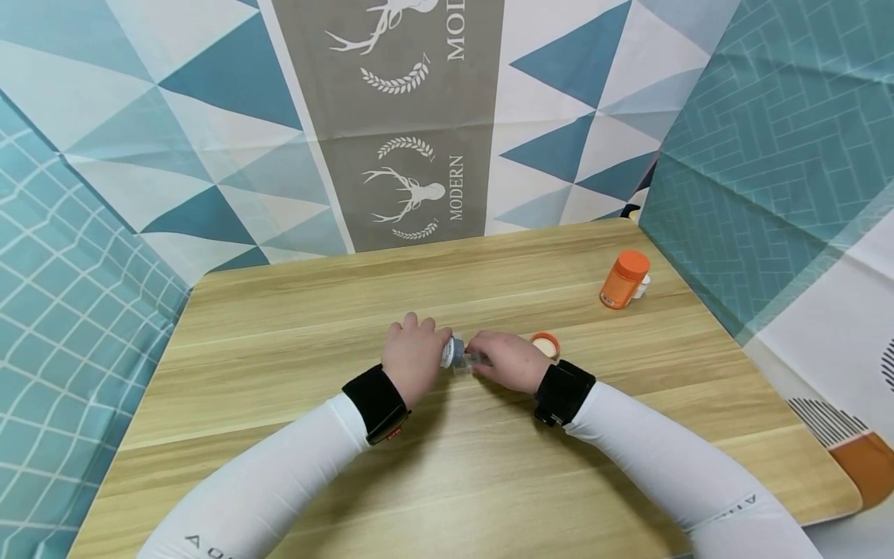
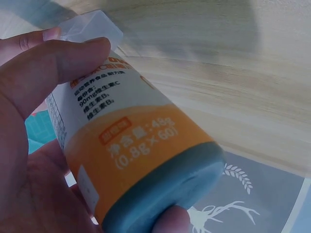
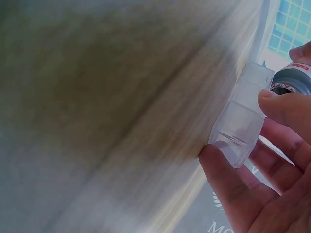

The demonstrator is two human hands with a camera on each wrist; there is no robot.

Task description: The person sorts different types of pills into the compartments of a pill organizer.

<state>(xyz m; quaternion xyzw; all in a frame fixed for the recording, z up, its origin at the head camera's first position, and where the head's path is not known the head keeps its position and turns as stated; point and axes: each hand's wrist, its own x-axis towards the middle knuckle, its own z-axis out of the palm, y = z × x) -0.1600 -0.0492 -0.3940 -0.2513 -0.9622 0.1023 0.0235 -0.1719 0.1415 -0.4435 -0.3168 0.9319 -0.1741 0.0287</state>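
My left hand [image 1: 415,355] grips a vitamin C tablet bottle [image 2: 138,128] with a white and orange label and a grey base. The bottle lies tipped over, its open mouth [image 3: 286,86] close to the end compartment of a clear plastic pill box [image 3: 238,121]. In the right wrist view, my right hand [image 1: 510,359] holds that pill box between thumb and fingers, low over the wooden table. Seen from the head, only a little of the pill box [image 1: 464,366] shows between the two hands. The compartments' contents are too blurred to make out.
An orange-rimmed round cap [image 1: 545,345] lies just beyond my right wrist on the table [image 1: 293,310]. Farther back on the right stand an orange bottle [image 1: 625,279] and, partly behind it, a small white bottle [image 1: 642,286]. Patterned cloths hang around the table.
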